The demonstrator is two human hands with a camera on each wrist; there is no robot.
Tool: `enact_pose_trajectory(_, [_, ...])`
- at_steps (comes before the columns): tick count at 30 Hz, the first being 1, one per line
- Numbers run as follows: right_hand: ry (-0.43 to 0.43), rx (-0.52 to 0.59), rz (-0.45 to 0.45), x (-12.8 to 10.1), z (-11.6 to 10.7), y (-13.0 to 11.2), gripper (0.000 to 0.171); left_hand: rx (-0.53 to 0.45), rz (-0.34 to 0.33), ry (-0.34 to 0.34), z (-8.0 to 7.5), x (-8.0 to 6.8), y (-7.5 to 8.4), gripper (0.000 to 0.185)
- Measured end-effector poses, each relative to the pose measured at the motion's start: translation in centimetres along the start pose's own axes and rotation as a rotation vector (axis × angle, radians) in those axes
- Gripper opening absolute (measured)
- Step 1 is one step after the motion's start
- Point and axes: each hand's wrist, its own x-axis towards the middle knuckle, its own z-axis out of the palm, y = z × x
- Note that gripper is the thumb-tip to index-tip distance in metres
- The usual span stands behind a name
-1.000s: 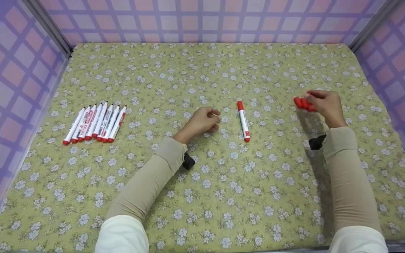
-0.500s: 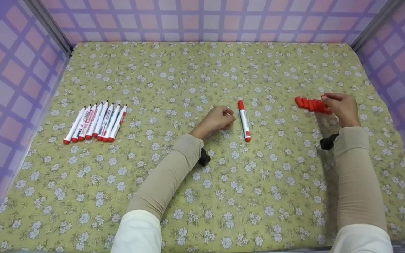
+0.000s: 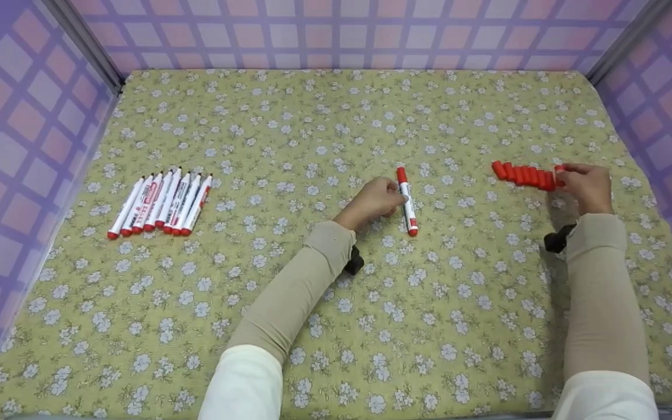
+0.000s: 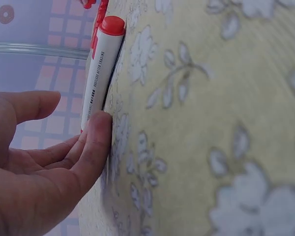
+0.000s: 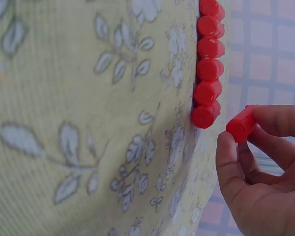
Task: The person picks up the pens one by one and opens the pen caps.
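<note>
Red caps lie in a tight row on the floral cloth of the bench. At least six show in the right wrist view, where the frame edge cuts the row off. The right hand pinches one more cap between thumb and fingers just beside the row's near end. Far left lie what I count as seven uncapped markers, side by side. One capped marker lies mid-bench, and the left hand, fingers relaxed and thumb apart, touches its barrel with a fingertip. Judging from this, most of the uncapping is done: the held cap is not yet set down, and one marker remains
</note>
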Motion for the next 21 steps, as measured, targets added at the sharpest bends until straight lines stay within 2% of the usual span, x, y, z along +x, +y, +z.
enact_pose_trajectory(7, [0.019, -0.004, 0.043, 0.9, 0.1, 0.7, 0.058, 0.126, -0.029, 0.040, 0.7, 0.9, 0.5, 0.010])
enact_pose_trajectory(15, [-0.037, -0.049, 0.056, 0.8, -0.5, 1.2, 0.059, 0.202, -0.014, 0.068, 1.3, 1.4, 1.1, 0.017])
enact_pose_trajectory(21, [-0.068, -0.067, 0.049, 0.9, -0.7, 1.5, 0.059, 0.227, -0.038, 0.079, 1.6, 1.4, 1.3, 0.019])
